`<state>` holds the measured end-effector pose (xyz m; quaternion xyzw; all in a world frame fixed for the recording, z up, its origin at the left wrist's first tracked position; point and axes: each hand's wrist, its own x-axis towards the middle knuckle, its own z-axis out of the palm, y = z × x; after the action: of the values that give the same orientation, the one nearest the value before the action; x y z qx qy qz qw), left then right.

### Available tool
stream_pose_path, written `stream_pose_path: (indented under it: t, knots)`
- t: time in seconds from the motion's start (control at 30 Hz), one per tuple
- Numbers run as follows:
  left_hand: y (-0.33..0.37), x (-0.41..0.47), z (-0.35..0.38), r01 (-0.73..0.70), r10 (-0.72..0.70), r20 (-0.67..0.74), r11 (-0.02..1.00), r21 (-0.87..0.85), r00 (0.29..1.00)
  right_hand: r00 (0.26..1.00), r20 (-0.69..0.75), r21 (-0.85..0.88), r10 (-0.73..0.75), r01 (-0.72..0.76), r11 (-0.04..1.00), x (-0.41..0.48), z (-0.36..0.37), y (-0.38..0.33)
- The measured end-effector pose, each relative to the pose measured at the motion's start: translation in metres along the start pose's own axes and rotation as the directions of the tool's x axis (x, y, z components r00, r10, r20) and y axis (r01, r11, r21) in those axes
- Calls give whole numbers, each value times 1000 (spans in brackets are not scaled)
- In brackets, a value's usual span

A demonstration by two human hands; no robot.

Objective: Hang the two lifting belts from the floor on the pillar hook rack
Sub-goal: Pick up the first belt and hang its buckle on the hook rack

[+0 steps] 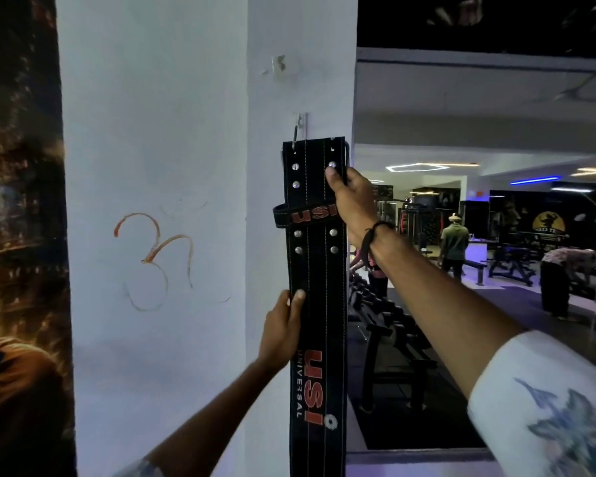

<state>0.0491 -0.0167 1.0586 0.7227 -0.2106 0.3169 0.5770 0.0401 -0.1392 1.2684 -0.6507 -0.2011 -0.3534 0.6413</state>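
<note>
- Right hand (350, 201) pinches the black lifting belt (315, 304) near its top edge.
- Left hand (281, 327) clasps the belt's left edge lower down.
- Belt top meets the pillar hook (298, 132).

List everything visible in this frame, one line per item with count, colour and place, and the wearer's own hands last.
lifting belt: one, black with red USI lettering and silver rivets, held upright against the pillar, its top at the hook
hook: one, metal, on the pillar just above the belt's top edge
pillar: one, white, centre, with an orange drawn symbol on its left face
dumbbell rack: one, black, on the floor right of the pillar
people in background: at least two, far right, on the gym floor
left hand: one, gripping the belt's left edge at mid height
right hand: one, gripping the belt's right edge near the top, dark cord at the wrist
</note>
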Motion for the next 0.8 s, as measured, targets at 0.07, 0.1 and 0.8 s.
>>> stream_pose_path:
  t: [0.07, 0.1, 0.8]
  knots:
    - [36, 35, -3, -35, 30, -119, 999, -40, 992, 999, 2, -7, 38, -38, 999, 1, -2, 1]
    - [57, 56, -5, -65, 55, -174, 997, -49, 983, 998, 3, -12, 61, -61, 998, 1, -2, 3]
    - [117, 97, -13, -94, 62, -256, 989, -114, 965, 999, 14, 64, 51, -52, 997, -3, -16, -5]
